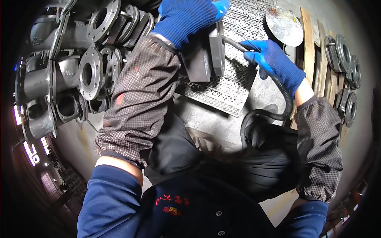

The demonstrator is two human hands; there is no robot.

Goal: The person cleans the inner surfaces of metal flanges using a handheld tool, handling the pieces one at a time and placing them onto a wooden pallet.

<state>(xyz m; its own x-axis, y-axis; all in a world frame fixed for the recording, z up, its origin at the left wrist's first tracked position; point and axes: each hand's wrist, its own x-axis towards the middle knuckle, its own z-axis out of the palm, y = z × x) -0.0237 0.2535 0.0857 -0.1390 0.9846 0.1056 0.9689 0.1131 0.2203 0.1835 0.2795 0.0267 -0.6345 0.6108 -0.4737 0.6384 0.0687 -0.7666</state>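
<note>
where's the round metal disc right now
In the head view the round metal disc lies at upper right, on the grey surface between the perforated steel grating and the wooden slats, just above the right hand.

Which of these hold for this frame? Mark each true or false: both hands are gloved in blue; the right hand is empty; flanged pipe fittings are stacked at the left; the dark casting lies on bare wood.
1. Both hands wear blue gloves. True: left hand, right hand.
2. The right hand is empty. False: it grips a tool on a black hose.
3. Flanged pipe fittings are stacked at the left. True.
4. The dark casting lies on bare wood. False: the left hand holds it over a metal grating.
</note>
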